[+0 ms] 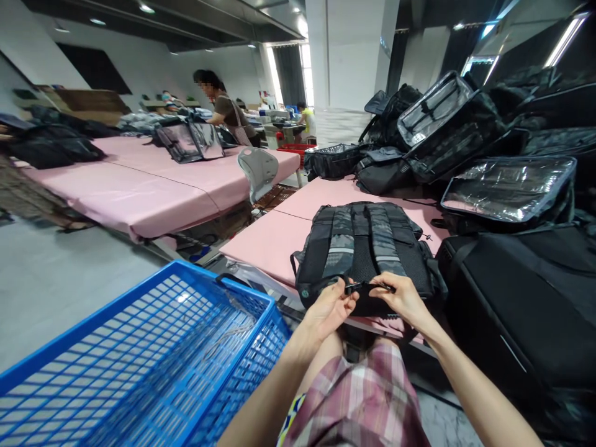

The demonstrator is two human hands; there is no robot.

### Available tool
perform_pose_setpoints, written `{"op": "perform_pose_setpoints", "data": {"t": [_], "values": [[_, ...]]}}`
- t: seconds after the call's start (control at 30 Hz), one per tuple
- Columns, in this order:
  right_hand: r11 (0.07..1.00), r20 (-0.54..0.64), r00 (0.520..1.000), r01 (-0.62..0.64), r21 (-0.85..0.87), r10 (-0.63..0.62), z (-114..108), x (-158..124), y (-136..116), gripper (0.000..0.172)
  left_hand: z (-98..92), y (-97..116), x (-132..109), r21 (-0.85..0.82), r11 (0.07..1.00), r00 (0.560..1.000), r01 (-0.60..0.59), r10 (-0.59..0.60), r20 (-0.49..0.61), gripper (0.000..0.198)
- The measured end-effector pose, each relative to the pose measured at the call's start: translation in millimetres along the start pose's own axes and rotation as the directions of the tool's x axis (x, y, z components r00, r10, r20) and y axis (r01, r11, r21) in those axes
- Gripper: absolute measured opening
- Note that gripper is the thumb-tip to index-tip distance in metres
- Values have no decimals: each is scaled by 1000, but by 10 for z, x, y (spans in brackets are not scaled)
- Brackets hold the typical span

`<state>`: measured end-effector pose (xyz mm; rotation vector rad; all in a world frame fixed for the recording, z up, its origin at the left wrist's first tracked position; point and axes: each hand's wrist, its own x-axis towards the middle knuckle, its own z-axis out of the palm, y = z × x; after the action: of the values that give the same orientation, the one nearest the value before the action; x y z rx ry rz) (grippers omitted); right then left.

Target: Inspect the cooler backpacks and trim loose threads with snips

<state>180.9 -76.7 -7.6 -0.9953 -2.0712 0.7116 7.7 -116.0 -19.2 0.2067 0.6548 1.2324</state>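
Note:
A black backpack [360,248] with camouflage-patterned shoulder straps lies on the pink-covered table, straps facing up. Over its near edge, my left hand [331,304] is closed on a black buckle [352,287], palm turned partly up. My right hand [395,295] pinches a black strap [382,286] just to the right of the buckle. Whether the strap passes through the buckle is too small to tell.
A blue plastic crate [177,279] stands at lower left. Black bags, some with clear windows [510,186], are piled at right. Across the aisle, a person [233,115] works at another pink table [153,186] beside a grey chair [257,167].

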Motion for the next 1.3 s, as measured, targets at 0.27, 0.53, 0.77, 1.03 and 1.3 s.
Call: {"op": "perform_pose_setpoints", "data": {"t": [0.27, 0.53, 0.77, 1.03, 1.3], "values": [[997, -21, 997, 71, -18, -72, -21, 8, -1, 6, 13, 19, 42, 119, 991, 995, -66, 73, -63, 25], [999, 52, 998, -27, 42, 25, 73, 8, 3, 9, 30, -190, 53, 205, 966, 984, -157, 171, -53, 48], [997, -1, 998, -55, -45, 55, 150, -75, 70, 7, -42, -200, 9, 224, 959, 977, -174, 196, -80, 44], [967, 104, 989, 123, -225, -102, 49, -170, 215, 23, -292, -62, -170, 300, 926, 880, -231, 330, -341, 30], [971, 18, 972, 235, 53, -236, 244, 59, -420, 23, -117, 43, -356, 881, 65, 761, -468, 536, 364, 22]]}}
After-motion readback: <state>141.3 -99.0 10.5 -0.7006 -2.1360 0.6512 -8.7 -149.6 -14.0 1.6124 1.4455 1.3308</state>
